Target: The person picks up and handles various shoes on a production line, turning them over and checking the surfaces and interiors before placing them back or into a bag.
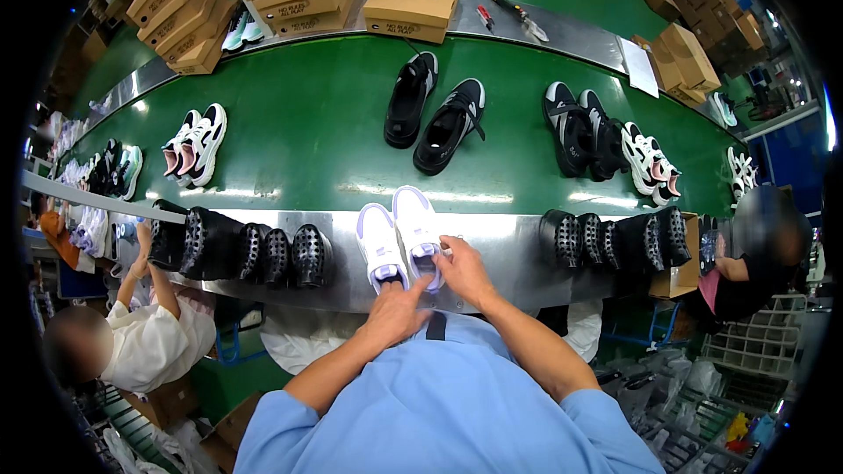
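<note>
Two white sneakers with lavender trim stand side by side before me on the metal ledge, toes pointing away. At the heel of the left sneaker is my left hand, its fingers dipping into the shoe's opening and its thumb reaching toward the other shoe's heel. My right hand grips the collar of the right sneaker, thumb and fingers closed around the side of the opening. The fingertips inside the shoes are hidden.
Black studded shoe forms line the ledge on both sides. Beyond, a green conveyor belt carries black sneakers and white-black pairs. Cardboard shoeboxes and hand tools lie along the far rail. Co-workers sit left and right.
</note>
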`<state>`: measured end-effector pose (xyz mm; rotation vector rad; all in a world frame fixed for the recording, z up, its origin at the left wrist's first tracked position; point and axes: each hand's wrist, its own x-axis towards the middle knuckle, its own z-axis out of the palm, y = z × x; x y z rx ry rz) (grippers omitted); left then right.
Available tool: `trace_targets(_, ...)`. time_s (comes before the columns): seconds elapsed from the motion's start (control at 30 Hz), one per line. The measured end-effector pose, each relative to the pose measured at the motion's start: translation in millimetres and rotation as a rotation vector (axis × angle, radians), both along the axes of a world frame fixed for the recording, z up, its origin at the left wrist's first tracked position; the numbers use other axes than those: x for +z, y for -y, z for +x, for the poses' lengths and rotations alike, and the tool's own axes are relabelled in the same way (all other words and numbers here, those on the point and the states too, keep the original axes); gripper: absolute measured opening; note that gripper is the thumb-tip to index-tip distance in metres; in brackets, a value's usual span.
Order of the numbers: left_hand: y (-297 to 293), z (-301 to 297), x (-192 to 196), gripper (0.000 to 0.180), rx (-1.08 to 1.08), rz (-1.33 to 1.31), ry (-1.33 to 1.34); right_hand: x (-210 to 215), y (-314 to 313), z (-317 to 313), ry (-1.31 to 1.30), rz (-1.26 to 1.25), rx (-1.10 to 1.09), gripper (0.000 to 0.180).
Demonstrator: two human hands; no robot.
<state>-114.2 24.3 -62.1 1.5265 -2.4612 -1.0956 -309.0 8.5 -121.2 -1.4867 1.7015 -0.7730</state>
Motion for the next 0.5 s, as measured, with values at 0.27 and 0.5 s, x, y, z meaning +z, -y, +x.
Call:
trace_targets(0.27,78,12,93,0.03,-0.037,-0.146,0.139,38,-1,-66,0.599,0.309,-0.35,0.032)
trace_targets(0.5,195,85,93,0.026,0.146,-0.385,0.209,60,-29,-100,0.61,0.287,-0.522,0.028)
